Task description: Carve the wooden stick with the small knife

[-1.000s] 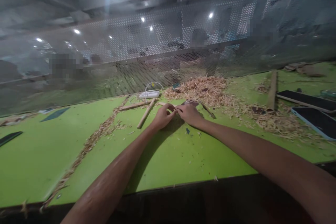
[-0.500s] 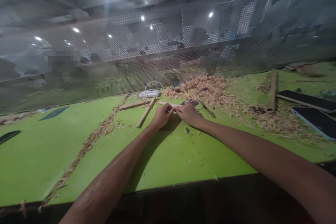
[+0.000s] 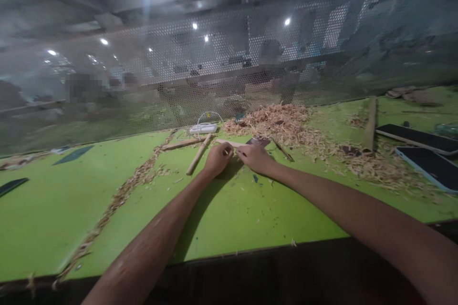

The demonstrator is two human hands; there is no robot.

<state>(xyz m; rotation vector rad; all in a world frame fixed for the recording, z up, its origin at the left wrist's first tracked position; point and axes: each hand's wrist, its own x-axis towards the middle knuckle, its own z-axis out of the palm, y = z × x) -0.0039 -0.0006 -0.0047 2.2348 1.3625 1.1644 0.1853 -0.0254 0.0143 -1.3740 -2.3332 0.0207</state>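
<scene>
My left hand [image 3: 219, 158] is closed in a pinch above the green table [image 3: 229, 219]; what it holds, if anything, is too small to make out. Just right of it, my right hand [image 3: 255, 156] has its fingers pressed together, their contents also unclear. A narrow gap parts the fingertips. Behind them lies a pale wooden stick [image 3: 231, 143], partly hidden by my hands. Another stick [image 3: 199, 154] rests left of my left hand, and a thin dark tool [image 3: 283, 149] lies beyond my right hand.
A heap of wood shavings [image 3: 279, 118] lies behind my hands, beside a white power strip [image 3: 203, 128]. Two phones [image 3: 418, 137] [image 3: 429, 167] and a wooden piece [image 3: 370, 124] are at right. A perforated screen [image 3: 214, 71] stands behind the table.
The fingertips of my two hands, together before, have moved slightly apart. My left hand has shifted a little to the left.
</scene>
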